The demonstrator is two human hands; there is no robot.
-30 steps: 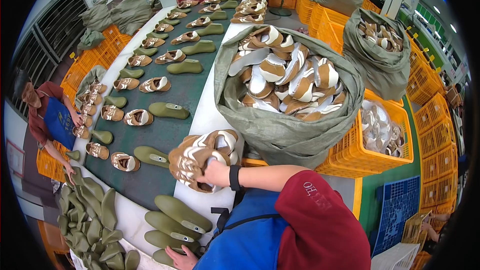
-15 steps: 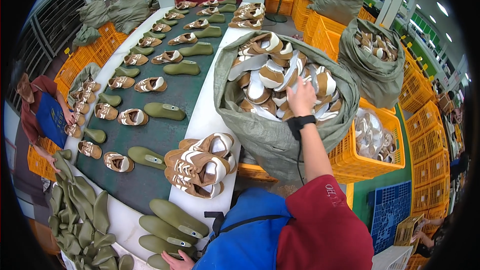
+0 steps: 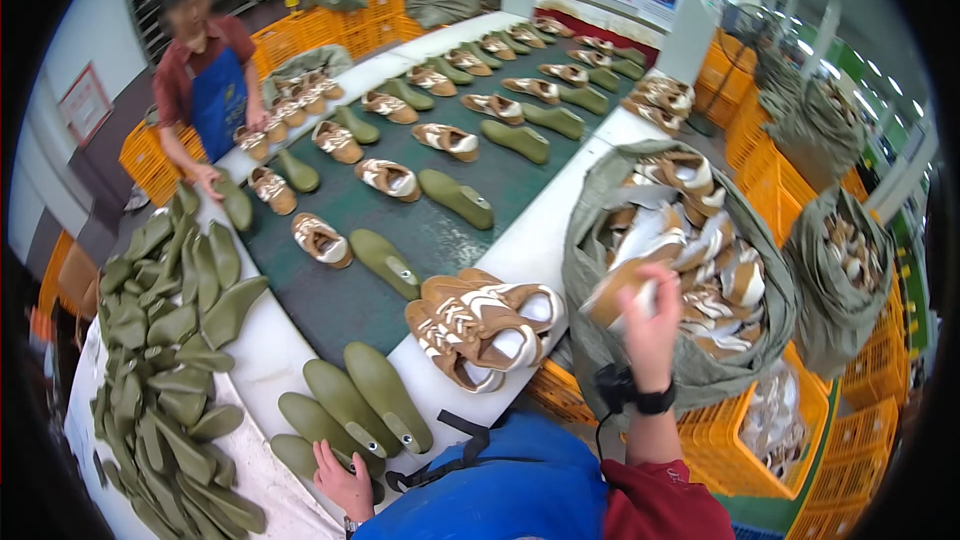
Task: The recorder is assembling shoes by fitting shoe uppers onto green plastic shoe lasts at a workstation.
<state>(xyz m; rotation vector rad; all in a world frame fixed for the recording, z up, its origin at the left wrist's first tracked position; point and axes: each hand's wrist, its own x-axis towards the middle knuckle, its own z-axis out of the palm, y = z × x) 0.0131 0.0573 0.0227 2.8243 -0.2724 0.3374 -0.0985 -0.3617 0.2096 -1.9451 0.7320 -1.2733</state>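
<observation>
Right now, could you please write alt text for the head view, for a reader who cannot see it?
A person's right hand holds a brown-and-white sneaker at an open grey-green sack of similar shoes, while the left hand rests on olive shoe lasts. Sneakers and lasts line a green belt, with a co-worker opposite.

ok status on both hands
Right hand grips brown-and-white shoe at green woven sack. Left hand spread on olive foot-shaped last. Nothing visibly obstructing.

Wears a dark red sleeve [image 3: 668, 502], blue apron [image 3: 500, 490], black strap [image 3: 462, 466], black wristband [image 3: 657, 402] with boxy module [image 3: 614, 386] and cable [image 3: 600, 432] near right hand [image 3: 652, 328], silvery bracelet [image 3: 350, 525] near left hand [image 3: 343, 481].
</observation>
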